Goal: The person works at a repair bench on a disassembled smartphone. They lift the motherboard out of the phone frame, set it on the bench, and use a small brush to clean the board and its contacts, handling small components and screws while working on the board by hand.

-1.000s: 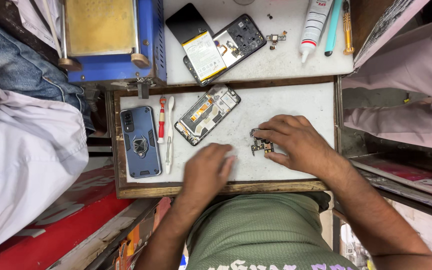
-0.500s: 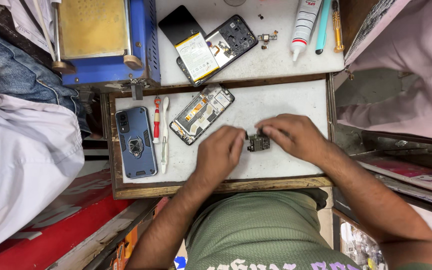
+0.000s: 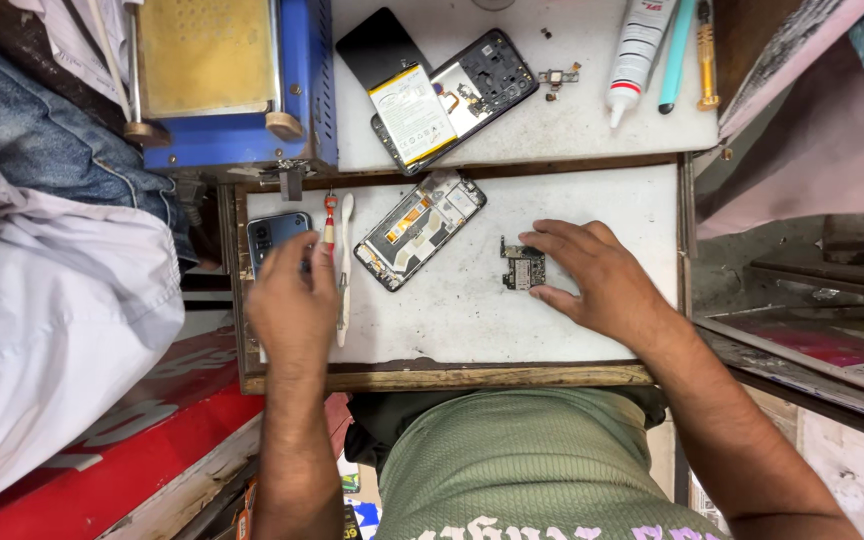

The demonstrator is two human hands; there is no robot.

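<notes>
Leftward since half a second ago, the left hand (image 3: pixel 292 300) has left the small circuit board (image 3: pixel 523 268) and now lies over the blue phone (image 3: pixel 274 236), fingers curled on it, beside the red-handled screwdriver (image 3: pixel 330 218) and white pry tool (image 3: pixel 344 268). Right hand (image 3: pixel 597 275) rests loosely open on the white tabletop (image 3: pixel 572 200), fingertips touching the board. Farther off lie an opened phone frame (image 3: pixel 420 228), then another phone with its battery (image 3: pixel 412 113), a glue tube (image 3: pixel 639 45) and a blue machine (image 3: pixel 232 75).
</notes>
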